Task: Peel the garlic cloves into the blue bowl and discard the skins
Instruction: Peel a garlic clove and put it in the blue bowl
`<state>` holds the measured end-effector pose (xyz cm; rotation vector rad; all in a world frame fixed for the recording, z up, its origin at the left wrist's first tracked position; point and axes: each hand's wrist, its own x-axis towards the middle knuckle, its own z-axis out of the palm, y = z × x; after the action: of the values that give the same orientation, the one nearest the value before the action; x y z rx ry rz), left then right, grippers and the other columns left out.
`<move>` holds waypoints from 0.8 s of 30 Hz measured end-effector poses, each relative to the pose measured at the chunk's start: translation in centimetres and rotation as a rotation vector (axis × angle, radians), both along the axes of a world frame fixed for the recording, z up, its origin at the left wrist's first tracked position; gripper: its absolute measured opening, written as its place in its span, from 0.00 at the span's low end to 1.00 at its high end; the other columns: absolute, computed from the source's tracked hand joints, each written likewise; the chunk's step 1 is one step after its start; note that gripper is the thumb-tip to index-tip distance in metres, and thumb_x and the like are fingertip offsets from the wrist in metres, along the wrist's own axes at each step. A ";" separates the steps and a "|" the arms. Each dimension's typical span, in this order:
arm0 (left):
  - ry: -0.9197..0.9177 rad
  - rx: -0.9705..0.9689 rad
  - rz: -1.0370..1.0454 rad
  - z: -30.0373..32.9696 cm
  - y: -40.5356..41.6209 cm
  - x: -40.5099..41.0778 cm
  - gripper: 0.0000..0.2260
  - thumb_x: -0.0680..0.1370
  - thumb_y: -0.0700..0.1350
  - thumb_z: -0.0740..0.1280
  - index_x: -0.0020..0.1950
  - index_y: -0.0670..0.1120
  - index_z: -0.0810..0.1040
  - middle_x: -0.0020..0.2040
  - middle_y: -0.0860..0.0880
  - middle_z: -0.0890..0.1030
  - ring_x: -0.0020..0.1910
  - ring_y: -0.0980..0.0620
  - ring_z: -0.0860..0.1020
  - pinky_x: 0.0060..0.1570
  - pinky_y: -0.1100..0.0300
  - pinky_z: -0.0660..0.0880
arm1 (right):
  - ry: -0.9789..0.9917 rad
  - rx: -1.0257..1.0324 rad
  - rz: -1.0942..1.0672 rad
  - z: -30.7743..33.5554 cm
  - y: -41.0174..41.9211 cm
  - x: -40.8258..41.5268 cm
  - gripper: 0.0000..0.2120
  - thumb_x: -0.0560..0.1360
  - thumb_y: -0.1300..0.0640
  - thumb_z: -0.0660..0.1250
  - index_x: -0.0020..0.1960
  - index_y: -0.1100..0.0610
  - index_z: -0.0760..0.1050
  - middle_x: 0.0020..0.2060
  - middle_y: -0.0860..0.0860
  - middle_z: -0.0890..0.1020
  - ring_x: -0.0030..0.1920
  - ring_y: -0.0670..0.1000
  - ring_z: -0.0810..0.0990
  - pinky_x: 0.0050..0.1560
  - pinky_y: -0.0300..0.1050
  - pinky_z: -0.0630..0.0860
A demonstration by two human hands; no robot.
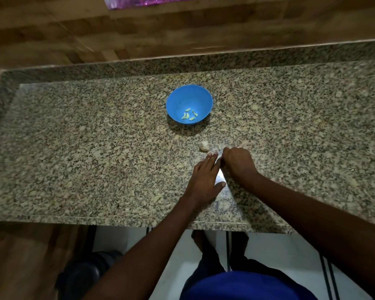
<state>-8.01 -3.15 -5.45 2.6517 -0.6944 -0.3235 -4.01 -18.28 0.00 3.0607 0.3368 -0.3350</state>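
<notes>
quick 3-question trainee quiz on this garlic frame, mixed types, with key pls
1. True or false: the blue bowl already holds peeled cloves.
2. The unpeeled garlic piece lies: A) in the bowl B) on the countertop between bowl and hands C) on the floor.
3. Fill in: the left hand lies ____ on the counter, fingers straight, beside the curled right hand.

Key: 1 true; 2 B; 3 flat

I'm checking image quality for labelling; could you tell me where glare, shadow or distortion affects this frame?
Head view: bright glare on the counter between the left hand and right hand; the blue bowl casts a soft shadow toward the viewer; wide-angle bending at the edges; dim overall.
</notes>
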 end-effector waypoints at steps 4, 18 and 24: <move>0.022 -0.005 0.015 0.5 -0.2 -0.1 0.36 0.80 0.57 0.64 0.82 0.45 0.53 0.82 0.45 0.51 0.81 0.46 0.49 0.75 0.49 0.50 | -0.106 0.248 -0.055 -0.7 -2.9 -0.7 0.07 0.73 0.56 0.70 0.40 0.57 0.73 0.30 0.56 0.79 0.32 0.60 0.80 0.30 0.44 0.66; 0.023 0.022 0.121 1.9 -1.9 0.5 0.31 0.79 0.52 0.66 0.79 0.45 0.62 0.80 0.43 0.60 0.79 0.43 0.57 0.73 0.46 0.57 | 0.150 1.007 -0.610 -0.7 -7.3 -0.9 0.07 0.72 0.72 0.69 0.37 0.63 0.79 0.29 0.56 0.84 0.29 0.53 0.85 0.35 0.48 0.84; -0.034 0.067 0.102 1.0 -1.8 0.3 0.33 0.78 0.55 0.62 0.80 0.42 0.61 0.80 0.40 0.60 0.79 0.41 0.58 0.73 0.44 0.58 | 0.067 0.813 -0.449 -1.1 -7.3 -0.7 0.05 0.68 0.65 0.75 0.36 0.56 0.84 0.30 0.47 0.84 0.32 0.42 0.80 0.39 0.37 0.78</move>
<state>-7.66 -4.98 -4.43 2.7498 -0.5658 -0.2789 -4.69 -25.59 -1.08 3.9203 -0.3177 -0.3907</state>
